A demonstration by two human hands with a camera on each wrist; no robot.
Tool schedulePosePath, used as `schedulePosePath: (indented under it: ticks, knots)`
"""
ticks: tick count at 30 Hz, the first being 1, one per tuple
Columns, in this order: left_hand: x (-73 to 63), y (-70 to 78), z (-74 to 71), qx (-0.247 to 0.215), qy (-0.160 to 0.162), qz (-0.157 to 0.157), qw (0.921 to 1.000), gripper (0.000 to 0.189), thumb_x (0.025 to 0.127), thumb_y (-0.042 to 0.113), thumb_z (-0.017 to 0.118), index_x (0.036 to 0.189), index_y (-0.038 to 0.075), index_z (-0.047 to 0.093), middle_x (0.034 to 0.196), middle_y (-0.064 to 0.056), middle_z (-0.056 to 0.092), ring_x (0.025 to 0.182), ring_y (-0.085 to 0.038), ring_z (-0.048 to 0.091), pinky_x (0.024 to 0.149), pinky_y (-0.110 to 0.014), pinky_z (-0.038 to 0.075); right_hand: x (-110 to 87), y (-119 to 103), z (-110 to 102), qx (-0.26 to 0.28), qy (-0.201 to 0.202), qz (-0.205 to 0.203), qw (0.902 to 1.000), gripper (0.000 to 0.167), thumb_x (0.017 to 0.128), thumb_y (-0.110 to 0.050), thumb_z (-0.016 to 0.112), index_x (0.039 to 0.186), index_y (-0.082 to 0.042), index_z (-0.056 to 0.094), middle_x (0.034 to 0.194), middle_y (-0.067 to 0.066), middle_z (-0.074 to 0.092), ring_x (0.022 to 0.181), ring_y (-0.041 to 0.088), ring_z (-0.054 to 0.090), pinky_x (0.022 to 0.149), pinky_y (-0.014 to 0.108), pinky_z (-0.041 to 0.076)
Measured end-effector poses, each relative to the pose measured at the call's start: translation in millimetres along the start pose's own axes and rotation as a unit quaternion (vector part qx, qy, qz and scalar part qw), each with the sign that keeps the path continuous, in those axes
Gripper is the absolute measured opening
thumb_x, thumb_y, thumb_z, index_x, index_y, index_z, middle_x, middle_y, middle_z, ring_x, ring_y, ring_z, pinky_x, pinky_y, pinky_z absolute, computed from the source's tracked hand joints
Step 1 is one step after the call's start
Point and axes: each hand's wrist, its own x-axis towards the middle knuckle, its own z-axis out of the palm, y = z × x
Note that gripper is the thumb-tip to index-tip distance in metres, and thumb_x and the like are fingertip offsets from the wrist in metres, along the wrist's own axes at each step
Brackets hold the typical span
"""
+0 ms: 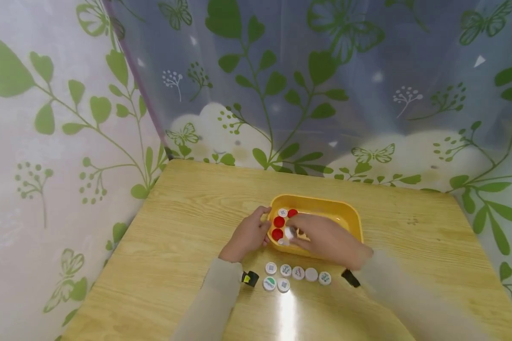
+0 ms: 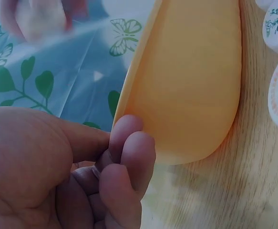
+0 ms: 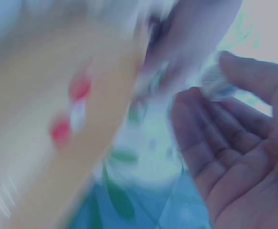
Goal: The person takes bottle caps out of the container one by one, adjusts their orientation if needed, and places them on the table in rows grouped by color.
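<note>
At its left end, the yellow plastic tray is held by my left hand, its thumb and fingers pinching the rim. My right hand reaches over the tray and pinches a white bottle cap between thumb and fingers. Inside, at the left end, are red bottle caps and a white cap with a printed square. Part of the tray's inside is hidden behind my right hand. The right wrist view is blurred.
On the wooden table, just in front of the tray, several white printed caps lie in two rows. One has a green patch. Behind the table hangs a leaf-patterned cloth, and another is at the left.
</note>
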Motion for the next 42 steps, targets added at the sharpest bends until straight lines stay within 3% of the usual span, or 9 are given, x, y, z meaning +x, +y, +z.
schedulePosePath:
  ticks: [3,5,10,14,19,25,29,36,42]
  knots:
    - [0.3,1.4,0.1,-0.003,-0.005,-0.007,1.0,0.045,0.11,0.02,0.053,0.154,0.017,0.045,0.076,-0.005,0.065,0.07,-0.029,0.068,0.064,-0.03,0.055,-45.0,-18.1,28.3,0.069,-0.014,-0.012,0.9974,0.027,0.096,-0.027,0.076,0.119,-0.02,0.065,0.101,-0.015,0.066,0.088,0.001,0.062,0.077,0.026,0.056]
    - [0.5,1.8,0.5,-0.005,-0.006,-0.014,0.9999,0.046,0.109,0.021,0.053,0.154,0.018,0.045,0.078,-0.005,0.065,0.07,-0.027,0.067,0.065,-0.03,0.056,-68.0,-22.2,49.5,0.075,-0.033,-0.011,0.9966,0.021,0.095,-0.029,0.076,0.113,-0.022,0.066,0.096,-0.019,0.063,0.083,-0.002,0.057,0.073,0.024,0.054]
    - [0.4,2.0,0.5,-0.005,-0.001,-0.017,0.9998,0.046,0.11,0.022,0.053,0.154,0.019,0.044,0.08,-0.006,0.064,0.067,-0.023,0.065,0.065,-0.03,0.056,-93.1,-13.6,93.0,-0.037,-0.009,-0.033,0.9987,0.009,0.093,-0.026,0.078,0.099,-0.023,0.071,0.084,-0.017,0.058,0.073,-0.002,0.048,0.064,0.021,0.047]
    - [0.2,1.2,0.7,-0.004,-0.004,-0.015,0.9999,0.046,0.11,0.021,0.053,0.154,0.018,0.045,0.08,-0.006,0.064,0.066,-0.021,0.064,0.064,-0.03,0.055,-97.5,-10.9,106.5,-0.049,0.008,-0.015,0.9987,0.006,0.095,-0.024,0.076,0.1,-0.023,0.073,0.084,-0.014,0.056,0.073,0.0,0.046,0.062,0.02,0.045]
    - [-0.7,1.0,1.1,0.005,-0.002,-0.011,0.9999,0.045,0.11,0.021,0.053,0.154,0.019,0.046,0.081,-0.006,0.064,0.068,-0.02,0.063,0.065,-0.03,0.054,-98.2,-20.4,102.6,-0.049,-0.023,0.045,0.9975,0.01,0.095,-0.029,0.075,0.098,-0.023,0.068,0.082,-0.016,0.05,0.071,0.003,0.043,0.061,0.022,0.043]
    - [-1.5,0.9,1.4,0.014,0.001,-0.018,0.9997,0.046,0.109,0.023,0.054,0.154,0.022,0.046,0.086,-0.01,0.067,0.069,-0.02,0.063,0.065,-0.03,0.053,-101.1,-29.8,99.1,-0.063,-0.046,0.012,0.9969,0.008,0.095,-0.026,0.074,0.089,-0.022,0.072,0.079,-0.014,0.047,0.067,0.003,0.038,0.058,0.021,0.039]
    - [-1.1,1.2,1.3,0.006,0.003,-0.017,0.9998,0.046,0.109,0.023,0.055,0.154,0.023,0.046,0.082,-0.008,0.066,0.068,-0.02,0.062,0.065,-0.031,0.053,-101.2,-29.0,100.8,-0.056,-0.05,0.024,0.9969,0.006,0.098,-0.027,0.072,0.096,-0.023,0.075,0.08,-0.015,0.047,0.068,0.003,0.039,0.059,0.021,0.04]
    - [-0.5,0.3,0.9,-0.002,0.009,0.006,0.9999,0.045,0.109,0.021,0.054,0.154,0.019,0.047,0.074,-0.005,0.065,0.062,-0.022,0.063,0.06,-0.03,0.053,-99.6,-22.5,104.8,-0.089,-0.008,0.024,0.9957,0.021,0.096,-0.029,0.073,0.112,-0.015,0.075,0.088,-0.009,0.057,0.073,0.004,0.045,0.06,0.023,0.044]
    - [-0.9,-2.2,2.1,-0.015,0.009,0.002,0.9998,0.045,0.109,0.021,0.055,0.153,0.019,0.047,0.073,-0.005,0.066,0.065,-0.028,0.067,0.06,-0.031,0.055,-98.1,-22.2,104.7,-0.083,-0.029,0.036,0.9955,0.031,0.096,-0.03,0.073,0.121,-0.012,0.074,0.09,-0.007,0.062,0.071,0.003,0.046,0.06,0.022,0.045]
